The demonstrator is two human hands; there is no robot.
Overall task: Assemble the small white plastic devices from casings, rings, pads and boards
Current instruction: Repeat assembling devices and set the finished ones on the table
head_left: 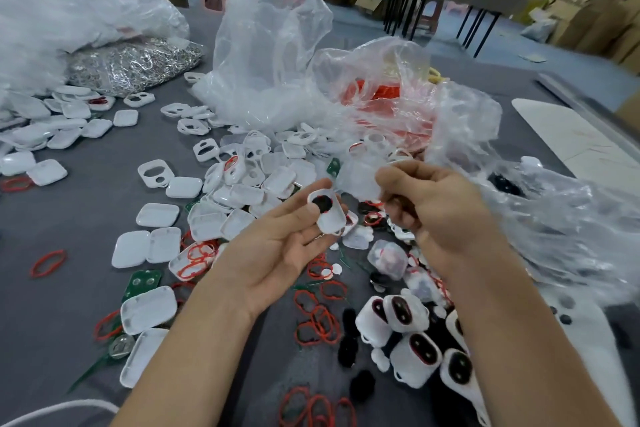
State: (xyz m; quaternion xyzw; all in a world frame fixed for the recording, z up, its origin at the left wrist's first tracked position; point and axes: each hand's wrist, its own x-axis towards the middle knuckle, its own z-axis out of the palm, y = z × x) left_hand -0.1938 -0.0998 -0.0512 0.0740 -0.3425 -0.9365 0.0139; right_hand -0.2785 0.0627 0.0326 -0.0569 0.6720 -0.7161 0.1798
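Closest to the camera lie loose red rings (pixel 317 407) on the grey tabletop (pixel 69 322), between the person's two forearms. The left hand (pixel 277 253) is turned palm up. Its grip is only lightly bent and holds one white casing (pixel 332 222) between thumb and fingers, above the heap of parts. A black pad and a red ring already sit in this casing, so I judge it half built; board and back cover probably are still to come. The right hand (pixel 433 204) has curled fingers just beside the casing, near thin clear plastic (pixel 360 180). Whether its grip pinches anything, I cannot tell. A small group of devices (pixel 415 340) that look finished lies at the right. Many empty covers (pixel 149 250) and green boards (pixel 142 282) wait, so most of the work seems left.
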